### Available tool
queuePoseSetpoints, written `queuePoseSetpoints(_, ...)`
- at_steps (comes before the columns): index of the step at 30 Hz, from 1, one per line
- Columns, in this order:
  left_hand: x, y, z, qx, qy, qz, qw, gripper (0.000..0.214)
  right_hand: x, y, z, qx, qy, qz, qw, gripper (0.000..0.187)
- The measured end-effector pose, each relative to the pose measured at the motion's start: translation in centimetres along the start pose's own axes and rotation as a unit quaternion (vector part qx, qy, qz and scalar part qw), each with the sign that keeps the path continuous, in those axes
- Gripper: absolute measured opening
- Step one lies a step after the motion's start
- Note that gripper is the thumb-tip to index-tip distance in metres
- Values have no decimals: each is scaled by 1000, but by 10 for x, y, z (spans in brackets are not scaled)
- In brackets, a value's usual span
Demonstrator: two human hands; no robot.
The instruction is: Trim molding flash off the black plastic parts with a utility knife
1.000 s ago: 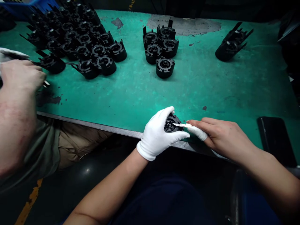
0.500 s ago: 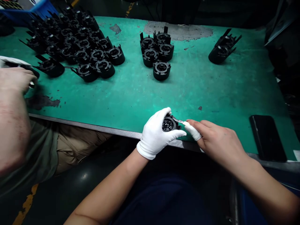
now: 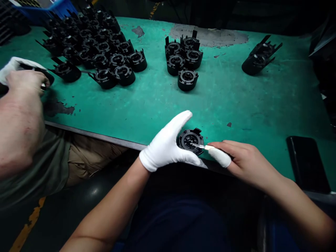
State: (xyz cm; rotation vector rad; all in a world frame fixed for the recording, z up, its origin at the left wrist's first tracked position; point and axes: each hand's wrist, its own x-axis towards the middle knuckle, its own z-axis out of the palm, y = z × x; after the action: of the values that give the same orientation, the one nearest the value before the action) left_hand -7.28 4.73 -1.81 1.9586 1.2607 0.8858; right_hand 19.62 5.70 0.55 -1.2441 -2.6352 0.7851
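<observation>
Head view. A round black part is seen lying on the green table, near the front edge, its ringed face turned up and a tab projecting at its far rim. The left hand, covered by a white glove, is held in a wide C about the left side of the part; thumb and fingers are parted, the grip released. Whether the part is touched by the glove cannot be told.

A small knife is grasped in the right hand, the thumb of which is wrapped in a white cover. The blade is pointed leftward and its tip is placed over the middle of the part; contact could not be confirmed.

Beyond the hands, a group of black housings is arranged at mid-table, with a pair of housings farther right and a large cluster of housings at far left. A blue bin is noted behind the cluster. A dark phone is laid at the near right. At the left edge, a dark piece is handled by a co-worker's bare hand and gloved hand.
</observation>
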Motion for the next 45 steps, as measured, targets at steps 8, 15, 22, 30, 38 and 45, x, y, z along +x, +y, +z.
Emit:
queuePoseSetpoints(8, -17, 11, 50, -5, 132, -60, 989, 108, 4, 7, 6, -51, 26, -48, 997, 37)
queuePoseSetpoints(15, -14, 8, 47, 8, 140, -54, 989, 101, 6, 10, 3, -35, 10, -64, 997, 38)
queuePoseSetpoints(22, -12, 13, 48, -3, 146, -45, 988, 97, 11, 8, 4, -120, 41, -38, 991, 36)
queuePoseSetpoints(30, -14, 9, 49, 11, 153, -26, 988, 101, 5, 3, -12, -106, 15, -62, 992, 39)
queuePoseSetpoints(38, -14, 8, 50, 15, 152, -23, 988, 98, 14, -7, -25, -235, -11, -36, 971, 42)
queuePoseSetpoints(45, -14, 6, 49, 11, 149, -17, 989, 100, 10, -3, -25, -104, -5, -9, 995, 28)
